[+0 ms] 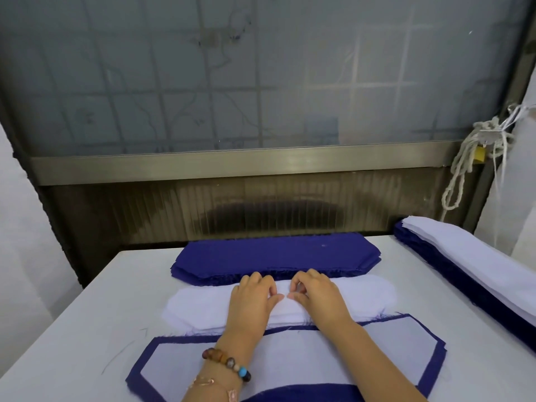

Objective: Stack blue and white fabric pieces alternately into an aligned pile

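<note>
Misalignment is the main danger. The near pile (pixel 290 355) lies closest to the person on the worktop (pixel 87 329), topped with a white piece that sits inside an even blue margin. A white piece dropped askew would break that margin, and every later layer would carry the skew upward.

Just beyond it lies the white stack (pixel 203 309), where both hands work. The left hand (pixel 249 297), with a beaded bracelet (pixel 229 364) on its wrist, and the right hand (pixel 316 294) sit side by side at the stack's middle. Their fingers are curled and their tips nearly touch. Each grip looks closed on the topmost white layer, pinching it up from the rest.

Thin, limp cloth clings, so two layers may well lift together and spoil the alternation. A pinch held only at the centre would also let the long ends droop and fold as the piece travels. The stack runs out well past both hands, leaving its rounded ends free and unsupported.

Farther off, the blue stack (pixel 275 253) lies just behind the fingers and a careless lift could ruffle its frayed front edge.
</note>
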A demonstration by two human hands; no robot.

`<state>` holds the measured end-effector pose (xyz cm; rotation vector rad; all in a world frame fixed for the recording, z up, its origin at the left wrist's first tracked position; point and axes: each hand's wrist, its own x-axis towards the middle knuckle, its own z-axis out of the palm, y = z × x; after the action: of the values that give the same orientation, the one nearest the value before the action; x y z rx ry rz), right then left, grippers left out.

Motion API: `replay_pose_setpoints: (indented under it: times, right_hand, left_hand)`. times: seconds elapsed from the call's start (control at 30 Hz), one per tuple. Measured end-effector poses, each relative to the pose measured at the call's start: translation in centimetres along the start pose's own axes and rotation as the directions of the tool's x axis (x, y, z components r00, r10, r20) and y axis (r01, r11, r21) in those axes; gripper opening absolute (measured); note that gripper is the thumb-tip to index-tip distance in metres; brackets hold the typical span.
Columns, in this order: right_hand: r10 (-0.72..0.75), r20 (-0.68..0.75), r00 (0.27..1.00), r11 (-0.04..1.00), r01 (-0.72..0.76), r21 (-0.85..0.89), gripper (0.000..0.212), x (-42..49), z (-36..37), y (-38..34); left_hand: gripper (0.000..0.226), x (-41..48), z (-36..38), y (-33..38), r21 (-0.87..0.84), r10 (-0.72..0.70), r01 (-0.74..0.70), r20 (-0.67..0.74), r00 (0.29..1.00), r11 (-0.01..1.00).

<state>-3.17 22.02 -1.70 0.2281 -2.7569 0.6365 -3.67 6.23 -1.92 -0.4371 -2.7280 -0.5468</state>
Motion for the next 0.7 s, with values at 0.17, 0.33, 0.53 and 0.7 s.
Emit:
replay_pose_setpoints:
  times: [0.17,0.33,0.53,0.7]
  right_hand:
    - [-0.031,-0.011,0.999,0.999,0.031,-0.022,0.014,0.0,0.1,0.0]
    - [-0.094,-0.023,0.995,0.994,0.093,-0.063,0.012,-0.1,0.2,0.0]
    - [-0.063,-0.001,0.998,0.997,0.063,-0.05,0.017,0.2,0.2,-0.2]
    - [-0.024,0.042,0.999,0.995,0.028,-0.101,0.034,0.4,0.4,0.1]
  left_hand:
    - [0.02,0.0,0.0,0.0,0.049,0.016,-0.016,0.012,1.0,0.999]
    - [0.018,-0.3,-0.4,0.0,0.023,0.017,-0.018,0.021,1.0,1.0]
    - [0.026,-0.3,-1.0,0.0,-0.053,-0.006,0.007,0.026,1.0,0.999]
    - [0.022,-0.1,-0.9,0.2,0.002,-0.03,0.03,0.049,0.998,1.0]
